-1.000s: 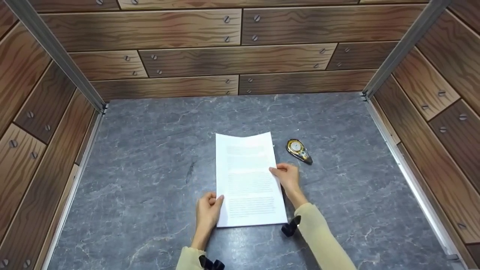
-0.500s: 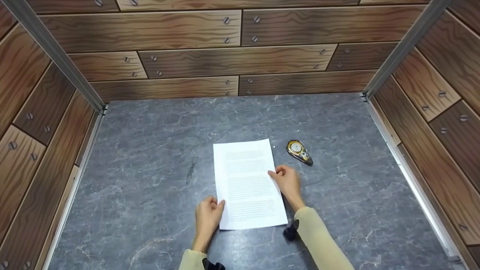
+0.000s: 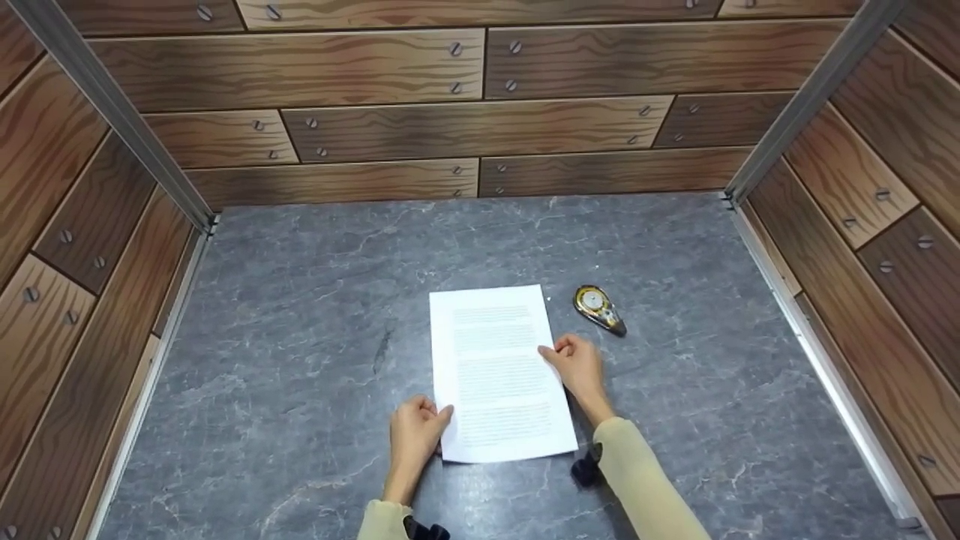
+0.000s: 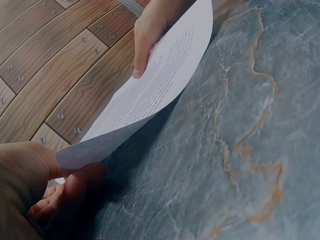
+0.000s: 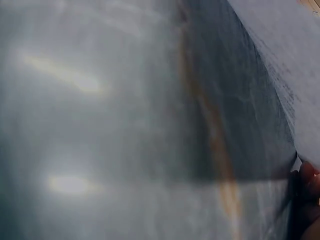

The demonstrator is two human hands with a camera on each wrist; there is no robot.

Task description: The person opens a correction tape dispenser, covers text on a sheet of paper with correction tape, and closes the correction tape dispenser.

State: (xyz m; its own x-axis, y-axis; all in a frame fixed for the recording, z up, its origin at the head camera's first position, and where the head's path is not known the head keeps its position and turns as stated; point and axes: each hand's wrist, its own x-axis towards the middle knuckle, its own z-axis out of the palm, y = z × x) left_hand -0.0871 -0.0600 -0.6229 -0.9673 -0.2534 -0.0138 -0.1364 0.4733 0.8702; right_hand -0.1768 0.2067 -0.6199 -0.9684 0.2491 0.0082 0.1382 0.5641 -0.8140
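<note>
The left hand (image 3: 414,436) and right hand (image 3: 582,370) pinch opposite edges of a white, rectangular, printed paper sheet (image 3: 496,375).

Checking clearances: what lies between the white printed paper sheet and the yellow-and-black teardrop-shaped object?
In the head view: marbled gray surface, plus a tiny white speck beside the sheet.
</note>
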